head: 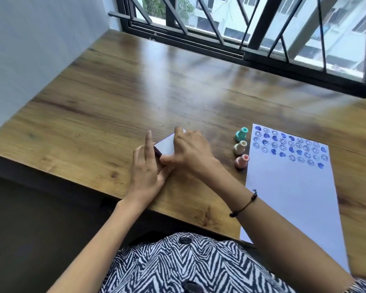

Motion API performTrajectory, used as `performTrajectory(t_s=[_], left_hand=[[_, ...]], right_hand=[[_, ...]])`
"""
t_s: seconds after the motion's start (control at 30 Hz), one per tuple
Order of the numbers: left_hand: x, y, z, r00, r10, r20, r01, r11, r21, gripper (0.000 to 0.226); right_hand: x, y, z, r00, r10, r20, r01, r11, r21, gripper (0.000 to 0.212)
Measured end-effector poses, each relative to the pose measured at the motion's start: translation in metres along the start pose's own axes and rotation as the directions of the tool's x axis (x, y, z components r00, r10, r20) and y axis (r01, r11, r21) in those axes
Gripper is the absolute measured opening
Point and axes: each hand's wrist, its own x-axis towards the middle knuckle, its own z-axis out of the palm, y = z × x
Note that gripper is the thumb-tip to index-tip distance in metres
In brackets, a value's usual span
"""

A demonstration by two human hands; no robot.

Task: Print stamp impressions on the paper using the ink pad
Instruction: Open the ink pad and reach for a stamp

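1. Your left hand (145,170) and right hand (190,151) meet at a small flat box with a white lid and dark edge, the ink pad (166,145), which sits on the brown wood-grain table (93,115) left of centre
2. Your right hand is clamped on the ink pad, fingers over its far edge and thumb at its near corner; your left hand lies flat against its left side with fingers stretched out, pressing rather than gripping
3. Right of your hands three small knob-handled stamps stand upright in a line, just beside the paper's left edge: a teal stamp (241,134) farthest, a cream stamp (240,147) in the middle, a pink stamp (242,161) nearest
4. The white sheet of paper (292,197) lies on the right, its far part covered with rows of blue smiley and heart prints (292,148), its near part blank
5. A barred window (262,28) runs along the table's far side
6. Your right hand hides much of the ink pad, so you cannot tell whether its lid is fully closed; the frame is slightly blurred
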Motion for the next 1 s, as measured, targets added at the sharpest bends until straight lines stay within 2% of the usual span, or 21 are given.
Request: performTrajectory(t_s=[0.1, 0.17, 0.27, 0.33, 0.37, 0.47, 0.6, 0.67, 0.73, 0.9, 1.0], left_hand=[[0.001, -0.001, -0.001, 1.000, -0.014, 0.000, 0.014, 1.000, -0.010, 0.098], [0.001, 0.000, 0.000, 1.000, -0.013, -0.002, 0.013, 1.000, 0.003, 0.100], [0.001, -0.001, 0.000, 1.000, -0.013, -0.006, 0.013, 1.000, 0.016, 0.100], [0.001, -0.001, 0.001, 1.000, -0.013, -0.007, 0.013, 0.999, 0.031, 0.100], [0.001, 0.000, 0.001, 1.000, -0.013, -0.009, 0.013, 0.999, 0.041, 0.100], [0.000, 0.001, 0.000, 1.000, -0.015, -0.008, 0.015, 0.997, 0.069, 0.100], [0.001, 0.005, -0.002, 0.999, 0.040, 0.003, -0.040, 0.995, 0.088, 0.095], [0.001, 0.008, -0.001, 0.998, 0.061, 0.009, -0.062, 0.994, 0.094, 0.092], [0.002, 0.010, 0.001, 0.999, 0.051, 0.011, -0.052, 0.995, 0.083, 0.090], [0.002, 0.018, 0.004, 0.998, 0.064, 0.014, -0.065, 0.996, 0.062, 0.087], [0.002, 0.022, 0.001, 0.995, 0.098, -0.003, -0.098, 0.994, 0.044, 0.082]], right_hand=[[0.008, 0.013, -0.027, 0.992, -0.011, 0.128, -0.007, 0.991, 0.133, 0.056], [0.016, 0.026, -0.048, 0.970, -0.028, 0.243, -0.044, 0.957, 0.287, 0.052], [0.025, 0.051, -0.067, 0.898, -0.047, 0.437, -0.217, 0.818, 0.533, 0.028], [0.030, 0.068, -0.073, 0.870, -0.099, 0.483, -0.274, 0.717, 0.641, 0.010], [0.032, 0.075, -0.076, 0.867, -0.118, 0.484, -0.287, 0.677, 0.678, 0.011], [0.040, 0.092, -0.085, 0.893, -0.064, 0.446, -0.310, 0.630, 0.712, 0.016], [0.048, 0.102, -0.091, 0.948, 0.074, 0.310, -0.265, 0.722, 0.639, 0.010], [0.050, 0.103, -0.091, 0.963, 0.126, 0.240, -0.251, 0.746, 0.617, 0.020], [0.051, 0.103, -0.090, 0.968, 0.164, 0.189, -0.246, 0.767, 0.593, 0.028], [0.038, 0.103, -0.091, 0.975, 0.201, 0.097, -0.221, 0.804, 0.552, 0.022], [0.020, 0.105, -0.096, 0.971, 0.234, -0.044, -0.186, 0.861, 0.474, 0.018]])
